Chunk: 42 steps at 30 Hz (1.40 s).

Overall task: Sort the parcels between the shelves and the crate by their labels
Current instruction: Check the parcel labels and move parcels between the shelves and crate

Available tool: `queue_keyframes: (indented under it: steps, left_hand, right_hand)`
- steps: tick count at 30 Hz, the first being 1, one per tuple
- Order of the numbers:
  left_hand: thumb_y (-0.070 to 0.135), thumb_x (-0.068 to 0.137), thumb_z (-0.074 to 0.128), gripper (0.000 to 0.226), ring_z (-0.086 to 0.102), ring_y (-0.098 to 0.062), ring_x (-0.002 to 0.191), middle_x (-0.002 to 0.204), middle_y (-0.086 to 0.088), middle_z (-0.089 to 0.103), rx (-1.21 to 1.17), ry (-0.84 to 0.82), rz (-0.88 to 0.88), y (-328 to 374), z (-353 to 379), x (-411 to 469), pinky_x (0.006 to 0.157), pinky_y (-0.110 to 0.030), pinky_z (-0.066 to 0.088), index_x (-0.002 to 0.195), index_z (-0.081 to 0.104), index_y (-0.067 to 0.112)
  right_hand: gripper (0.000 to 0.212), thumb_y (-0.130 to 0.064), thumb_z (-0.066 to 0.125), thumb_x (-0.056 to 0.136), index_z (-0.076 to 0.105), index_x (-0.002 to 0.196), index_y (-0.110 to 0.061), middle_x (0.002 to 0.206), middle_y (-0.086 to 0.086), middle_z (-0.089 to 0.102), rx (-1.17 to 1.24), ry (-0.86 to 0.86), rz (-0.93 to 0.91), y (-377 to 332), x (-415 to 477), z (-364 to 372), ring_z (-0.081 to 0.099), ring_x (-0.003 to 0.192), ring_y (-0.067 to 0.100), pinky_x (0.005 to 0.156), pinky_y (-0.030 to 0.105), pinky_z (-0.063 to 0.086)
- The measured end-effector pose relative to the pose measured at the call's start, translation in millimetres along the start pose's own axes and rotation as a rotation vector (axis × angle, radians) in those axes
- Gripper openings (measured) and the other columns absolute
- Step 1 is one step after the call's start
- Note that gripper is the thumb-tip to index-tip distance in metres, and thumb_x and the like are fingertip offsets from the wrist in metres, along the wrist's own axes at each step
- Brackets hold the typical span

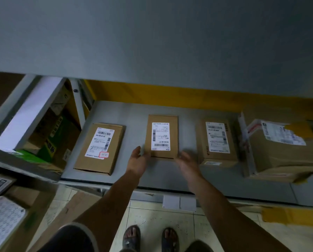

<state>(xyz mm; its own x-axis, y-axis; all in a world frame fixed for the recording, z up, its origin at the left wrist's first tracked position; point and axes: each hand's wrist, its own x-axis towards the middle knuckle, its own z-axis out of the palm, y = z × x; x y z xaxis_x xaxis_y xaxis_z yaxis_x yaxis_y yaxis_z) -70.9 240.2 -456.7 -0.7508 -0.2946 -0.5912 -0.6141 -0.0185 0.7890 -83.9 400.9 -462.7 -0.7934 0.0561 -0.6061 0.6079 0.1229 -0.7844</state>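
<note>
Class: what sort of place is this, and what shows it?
Likely a courier depot or parcel storeroom: cardboard parcels with barcode labels lie in a row on a grey shelf, and more boxes stand beside it.

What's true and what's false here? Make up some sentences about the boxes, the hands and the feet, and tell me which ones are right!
1. The middle parcel lies flat on the grey shelf, label up. True.
2. The left hand lifts that parcel into the air. False: the hand is open at the parcel's near left corner, and the parcel lies on the shelf.
3. The left parcel has a red-edged mark on its label. True.
4. The right hand has a grip on the left parcel. False: it is open and blurred, by the middle parcel's near right corner.
5. The person wears closed shoes. False: they wear sandals, and the toes show.
</note>
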Motion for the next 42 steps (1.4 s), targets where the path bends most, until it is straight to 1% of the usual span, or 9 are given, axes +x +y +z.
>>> queue_keyframes:
  steps: [3,7,12,17,23,29,34,39,42]
  left_hand:
    - [0.018,0.098,0.052,0.038,0.046,-0.017,0.111,0.137,-0.007,0.051,0.059,-0.093,0.017,4.3,-2.4,5.9,0.094,-0.03,0.034,0.136,0.048,0.016]
    - [0.015,0.099,0.05,0.034,0.044,-0.015,0.107,0.127,-0.005,0.054,0.068,-0.116,0.007,7.5,-3.8,13.2,0.092,-0.027,0.033,0.134,0.05,0.013]
    - [0.014,0.098,0.052,0.034,0.049,-0.02,0.113,0.131,-0.006,0.056,0.076,-0.121,-0.012,2.8,-16.3,21.0,0.096,-0.028,0.036,0.132,0.056,0.013]
    - [0.008,0.098,0.049,0.034,0.049,-0.018,0.113,0.124,-0.001,0.055,0.006,-0.161,0.024,-5.6,-25.9,23.4,0.101,-0.033,0.041,0.128,0.057,0.022]
    - [-0.004,0.095,0.049,0.031,0.059,-0.027,0.116,0.127,-0.012,0.061,-0.37,-0.186,-0.047,-11.4,-34.0,14.7,0.088,-0.031,0.051,0.111,0.061,0.021]
    - [-0.007,0.094,0.044,0.045,0.06,-0.022,0.12,0.128,-0.009,0.064,-0.485,-0.341,0.05,-12.0,-51.0,-8.8,0.092,-0.029,0.053,0.129,0.055,0.021]
    - [-0.006,0.096,0.042,0.052,0.056,-0.022,0.126,0.132,-0.009,0.062,-0.519,-0.446,0.109,-22.5,-62.2,-24.2,0.108,-0.039,0.04,0.142,0.043,0.017]
    - [-0.002,0.092,0.049,0.058,0.049,-0.026,0.132,0.14,-0.012,0.055,-0.545,-0.542,0.132,-33.3,-74.6,-33.6,0.112,-0.044,0.033,0.146,0.039,0.017]
    - [0.001,0.085,0.055,0.066,0.043,-0.03,0.136,0.145,-0.014,0.048,-0.623,-0.607,0.134,-39.0,-78.0,-37.7,0.113,-0.046,0.034,0.147,0.037,0.016]
  right_hand:
    - [0.019,-0.023,0.055,0.097,0.058,0.116,-0.019,0.096,0.0,0.059,-0.043,0.015,0.033,1.4,2.3,8.1,0.054,0.09,0.015,0.087,0.036,0.045]
    - [0.018,-0.025,0.053,0.097,0.061,0.113,-0.02,0.109,0.002,0.063,-0.085,0.036,0.025,5.2,2.1,13.9,0.056,0.093,0.015,0.071,0.027,0.043]
    - [0.016,-0.019,0.048,0.097,0.061,0.1,-0.01,0.1,0.013,0.063,-0.088,0.066,-0.005,9.6,-6.6,16.7,0.055,0.087,0.021,0.075,0.032,0.041]
    - [0.015,-0.023,0.053,0.095,0.067,0.101,-0.022,0.104,0.004,0.066,-0.017,0.069,-0.038,12.7,-19.5,19.6,0.06,0.099,0.019,0.091,0.039,0.048]
    - [0.019,-0.016,0.056,0.093,0.067,0.107,-0.021,0.111,0.008,0.066,0.086,0.068,-0.072,25.0,-30.9,12.5,0.061,0.107,0.025,0.096,0.043,0.048]
    - [0.01,-0.032,0.053,0.098,0.061,0.102,-0.028,0.117,0.006,0.064,0.244,0.112,-0.057,20.3,-32.7,3.4,0.061,0.109,0.022,0.094,0.037,0.049]
    - [0.037,-0.042,0.049,0.098,0.061,0.123,-0.018,0.114,0.003,0.072,0.385,-0.033,-0.095,7.5,-32.3,-0.2,0.065,0.111,0.021,0.098,0.039,0.048]
    - [0.032,-0.033,0.063,0.089,0.066,0.117,-0.017,0.115,0.007,0.072,0.423,-0.127,-0.185,0.7,-36.8,-0.9,0.064,0.114,0.025,0.107,0.05,0.042]
    - [0.058,-0.048,0.083,0.064,0.07,0.111,-0.016,0.116,0.011,0.07,0.471,-0.155,-0.257,1.3,-43.6,-1.8,0.062,0.115,0.029,0.109,0.054,0.039]
